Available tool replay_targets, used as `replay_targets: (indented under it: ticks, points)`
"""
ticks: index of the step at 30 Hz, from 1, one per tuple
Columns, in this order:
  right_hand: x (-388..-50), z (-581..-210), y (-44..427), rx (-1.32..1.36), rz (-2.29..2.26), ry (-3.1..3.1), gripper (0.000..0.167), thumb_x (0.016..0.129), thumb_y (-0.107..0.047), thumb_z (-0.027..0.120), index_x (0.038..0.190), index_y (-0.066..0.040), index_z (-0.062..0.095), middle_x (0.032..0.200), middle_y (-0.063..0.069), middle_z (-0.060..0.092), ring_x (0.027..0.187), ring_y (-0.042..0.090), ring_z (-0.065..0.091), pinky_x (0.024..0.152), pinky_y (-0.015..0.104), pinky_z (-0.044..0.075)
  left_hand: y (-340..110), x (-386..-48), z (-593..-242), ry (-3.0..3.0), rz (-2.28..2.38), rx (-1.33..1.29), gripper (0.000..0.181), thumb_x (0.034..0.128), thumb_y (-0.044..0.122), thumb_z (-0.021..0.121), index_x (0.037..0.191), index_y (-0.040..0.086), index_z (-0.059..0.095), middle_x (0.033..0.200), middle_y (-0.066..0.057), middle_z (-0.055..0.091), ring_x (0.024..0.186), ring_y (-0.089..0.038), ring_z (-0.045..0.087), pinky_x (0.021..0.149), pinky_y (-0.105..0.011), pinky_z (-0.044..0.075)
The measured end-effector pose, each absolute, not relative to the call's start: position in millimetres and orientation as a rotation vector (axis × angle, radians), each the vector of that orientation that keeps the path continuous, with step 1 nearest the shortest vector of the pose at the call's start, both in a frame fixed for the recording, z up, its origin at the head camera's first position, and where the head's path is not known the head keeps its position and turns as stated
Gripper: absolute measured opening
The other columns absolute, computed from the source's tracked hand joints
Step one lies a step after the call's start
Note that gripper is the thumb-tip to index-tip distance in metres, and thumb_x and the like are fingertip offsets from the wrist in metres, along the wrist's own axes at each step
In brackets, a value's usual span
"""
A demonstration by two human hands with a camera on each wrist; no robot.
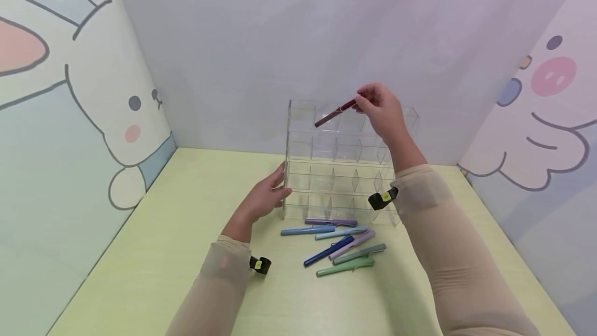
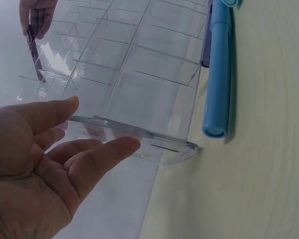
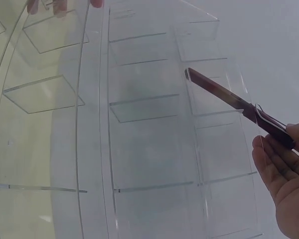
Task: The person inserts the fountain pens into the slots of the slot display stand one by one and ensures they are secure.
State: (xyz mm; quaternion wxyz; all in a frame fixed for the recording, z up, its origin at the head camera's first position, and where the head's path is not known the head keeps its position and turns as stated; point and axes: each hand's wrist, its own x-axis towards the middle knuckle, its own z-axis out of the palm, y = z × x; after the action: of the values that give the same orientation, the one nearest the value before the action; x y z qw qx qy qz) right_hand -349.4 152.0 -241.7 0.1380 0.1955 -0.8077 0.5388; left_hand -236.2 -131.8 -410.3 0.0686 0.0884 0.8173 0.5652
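Note:
My right hand (image 1: 383, 113) pinches a dark red fountain pen (image 1: 340, 111) by its capped end, above the top row of a clear acrylic rack (image 1: 322, 178). The pen tilts, its free end pointing down and left; the right wrist view shows the cap's clip beside the fingers (image 3: 274, 167). At the rack's left side is my left hand (image 1: 265, 196), its fingers loosely extended. In the left wrist view, the fingertips (image 2: 127, 144) touch or nearly touch the clear side panel (image 2: 154, 137).
Several pens lie in front of the rack: purple (image 1: 331, 222), light blue (image 1: 308, 231), pale blue (image 1: 342, 233), dark blue (image 1: 328, 252), lilac (image 1: 352, 245), grey-green (image 1: 359, 254) and green (image 1: 345, 267). A pale wall (image 1: 224, 66) stands behind the yellowish table (image 1: 186, 211).

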Motion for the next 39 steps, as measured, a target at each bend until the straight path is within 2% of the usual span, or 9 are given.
replay_targets:
  ticks: [4,8,14,23,26,29,33,36,39]
  points:
    - [-350.1,-243.1,152.5,0.552,1.521,-2.349,0.029,0.098,-0.026,0.061,0.119,-0.007,0.06,0.101,0.005,0.062,0.092,0.016,0.065,0.091,0.033,0.056,-131.2,-236.7,-411.4,2.461,1.702,0.268,0.072,0.1002,0.029,0.057,0.149,0.058,0.013,0.16,0.006,0.029,0.132,-0.025,0.051,0.092,-0.044,0.056]
    - [-349.6,-243.4,152.5,0.551,1.497,-2.344,0.03,0.097,-0.026,0.061,0.119,-0.006,0.06,0.1,0.004,0.062,0.091,0.017,0.064,0.091,0.034,0.056,-131.1,-237.8,-411.8,2.462,1.71,0.272,0.073,0.1001,0.026,0.058,0.149,0.057,0.013,0.16,0.008,0.03,0.132,-0.025,0.052,0.092,-0.044,0.056]
    - [-347.4,-245.0,152.8,0.562,1.408,-2.365,0.031,0.097,-0.028,0.061,0.12,-0.006,0.059,0.101,0.004,0.063,0.09,0.012,0.062,0.082,0.022,0.051,-131.7,-238.3,-412.1,2.463,1.704,0.269,0.074,0.0999,0.026,0.058,0.149,0.057,0.013,0.159,0.01,0.029,0.133,-0.026,0.051,0.092,-0.043,0.056]
    - [-348.3,-247.2,151.6,0.594,1.325,-2.372,0.034,0.098,-0.032,0.06,0.121,-0.007,0.059,0.105,0.006,0.063,0.092,0.013,0.062,0.083,0.025,0.05,-134.1,-237.9,-411.1,2.462,1.702,0.269,0.074,0.1002,0.025,0.058,0.152,0.053,0.012,0.161,0.0,0.028,0.132,-0.026,0.051,0.092,-0.044,0.056]
    - [-348.3,-249.9,153.7,0.616,1.322,-2.358,0.038,0.098,-0.033,0.059,0.129,-0.012,0.056,0.113,0.006,0.064,0.1,0.014,0.063,0.089,0.025,0.051,-133.8,-238.3,-411.0,2.454,1.703,0.269,0.074,0.1004,0.025,0.057,0.152,0.052,0.012,0.161,0.001,0.027,0.132,-0.027,0.051,0.092,-0.045,0.055]
    - [-345.4,-255.9,158.4,0.63,1.387,-2.278,0.045,0.098,-0.031,0.06,0.139,-0.014,0.049,0.128,0.005,0.062,0.116,0.013,0.06,0.1,0.028,0.049,-133.5,-238.1,-411.4,2.449,1.703,0.264,0.074,0.1003,0.025,0.057,0.153,0.051,0.012,0.161,0.003,0.028,0.132,-0.027,0.051,0.093,-0.045,0.055]
    - [-330.5,-266.3,169.0,0.628,1.528,-2.099,0.05,0.097,-0.02,0.061,0.142,-0.009,0.044,0.141,0.007,0.054,0.132,0.019,0.05,0.111,0.035,0.042,-133.7,-238.0,-412.2,2.444,1.704,0.261,0.075,0.1001,0.025,0.058,0.154,0.05,0.012,0.161,0.005,0.028,0.133,-0.026,0.051,0.093,-0.045,0.055]
    - [-311.1,-272.7,177.6,0.625,1.62,-1.985,0.049,0.097,-0.011,0.06,0.142,-0.004,0.043,0.143,0.011,0.051,0.135,0.026,0.047,0.112,0.037,0.04,-133.8,-238.7,-412.4,2.45,1.699,0.259,0.074,0.0998,0.026,0.058,0.153,0.05,0.013,0.16,0.007,0.028,0.133,-0.025,0.051,0.092,-0.044,0.056]
    - [-293.2,-281.5,185.1,0.621,1.7,-1.89,0.046,0.096,-0.004,0.06,0.14,-0.001,0.045,0.143,0.015,0.05,0.135,0.03,0.046,0.111,0.034,0.041,-134.4,-239.2,-413.1,2.455,1.7,0.261,0.074,0.1002,0.025,0.058,0.153,0.051,0.013,0.161,0.006,0.028,0.133,-0.026,0.051,0.092,-0.044,0.056]
